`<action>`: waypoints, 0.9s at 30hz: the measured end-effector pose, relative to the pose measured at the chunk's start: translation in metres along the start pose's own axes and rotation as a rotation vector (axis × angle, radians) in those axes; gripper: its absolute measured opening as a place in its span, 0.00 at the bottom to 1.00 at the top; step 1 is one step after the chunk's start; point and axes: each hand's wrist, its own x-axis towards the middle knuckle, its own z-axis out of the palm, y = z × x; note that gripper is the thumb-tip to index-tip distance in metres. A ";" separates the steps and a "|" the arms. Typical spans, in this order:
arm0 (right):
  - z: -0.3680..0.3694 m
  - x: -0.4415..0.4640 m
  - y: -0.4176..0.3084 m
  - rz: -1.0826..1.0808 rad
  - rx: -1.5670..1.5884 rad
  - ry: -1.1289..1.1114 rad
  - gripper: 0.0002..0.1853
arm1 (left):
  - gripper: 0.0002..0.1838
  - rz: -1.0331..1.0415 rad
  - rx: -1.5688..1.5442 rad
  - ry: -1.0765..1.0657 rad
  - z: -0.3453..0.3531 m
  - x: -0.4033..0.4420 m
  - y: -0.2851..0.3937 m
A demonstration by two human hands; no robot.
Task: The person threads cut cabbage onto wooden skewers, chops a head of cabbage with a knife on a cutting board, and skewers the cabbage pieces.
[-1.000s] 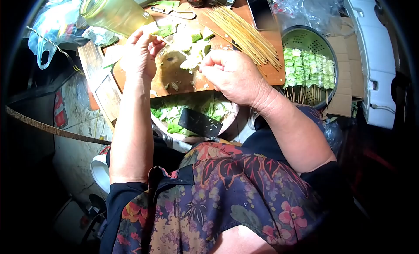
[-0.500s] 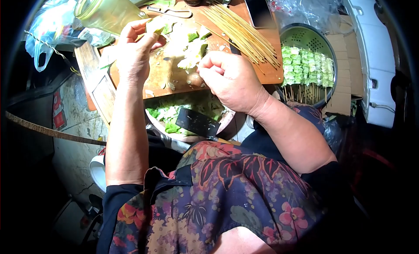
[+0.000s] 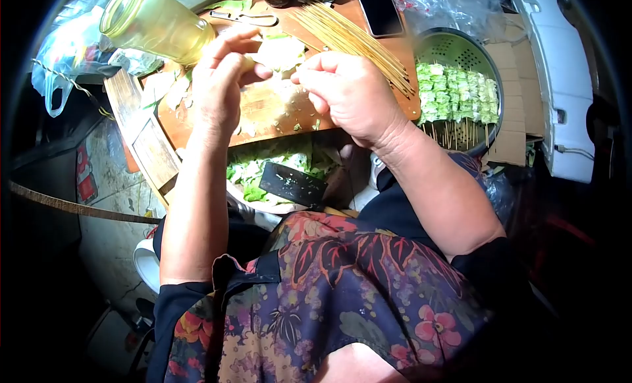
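Note:
Over the cutting board [image 3: 263, 123], my left hand [image 3: 224, 77] is curled, a small pale leaf piece [image 3: 247, 63] showing by its thumb. My right hand [image 3: 352, 96] has its thumb and fingers pinched together facing the left one; whatever is in the pinch is hidden. A bright pale-green leaf [image 3: 280, 55] shows between the hands; whether it is held or lies on the board I cannot tell. Thin wooden skewers [image 3: 355, 40] lie in a bundle beyond my right hand. Leaf scraps [image 3: 176, 93] are scattered left of my left hand.
Below the board a basin [image 3: 238, 197] holds chopped leaves and a dark cleaver blade [image 3: 293, 183]. At right, a colander [image 3: 477, 50] contains leaf-filled skewers [image 3: 457, 93]. A yellowish plastic jar [image 3: 155, 27], a peeler [image 3: 243, 18] and a phone [image 3: 380, 11] sit at the back.
Both hands have come closer together, the left moving rightward. The green leaf once raised in the left hand is now mostly out of sight, and the leaf pieces between the hands look different.

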 end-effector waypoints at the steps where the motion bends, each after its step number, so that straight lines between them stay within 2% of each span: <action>1: -0.001 0.000 -0.002 0.001 0.000 0.000 0.10 | 0.19 0.017 0.011 0.067 -0.004 0.006 0.000; 3: -0.005 -0.001 -0.003 0.020 0.155 0.026 0.11 | 0.15 0.016 -0.013 0.209 -0.016 0.021 -0.014; 5: -0.009 0.002 -0.002 -0.001 0.092 0.042 0.11 | 0.13 -0.088 0.121 0.270 -0.025 0.033 -0.031; 10: -0.014 0.003 -0.006 -0.013 0.204 0.063 0.09 | 0.19 -0.316 0.431 0.220 -0.016 0.048 -0.070; 14: -0.015 0.002 -0.008 -0.004 0.148 0.065 0.11 | 0.17 -0.299 0.523 0.222 -0.010 0.058 -0.086; 16: -0.014 0.003 -0.009 0.008 0.157 0.065 0.11 | 0.13 -0.237 0.913 0.090 -0.014 0.065 -0.086; 17: -0.015 0.002 -0.009 0.010 0.157 0.068 0.11 | 0.13 -0.237 0.913 0.087 -0.014 0.067 -0.086; 19: -0.014 0.002 -0.010 0.004 0.140 0.059 0.11 | 0.19 -0.298 0.908 0.069 -0.014 0.068 -0.078; 20: -0.014 0.002 -0.010 0.004 0.141 0.061 0.11 | 0.15 -0.384 0.710 0.063 -0.023 0.074 -0.089; 23: -0.009 0.003 -0.010 0.001 0.140 0.055 0.10 | 0.11 -0.405 0.777 0.112 -0.013 0.070 -0.076; 27: -0.006 0.003 -0.009 -0.017 0.100 0.047 0.10 | 0.08 -0.248 0.815 0.112 -0.013 0.067 -0.091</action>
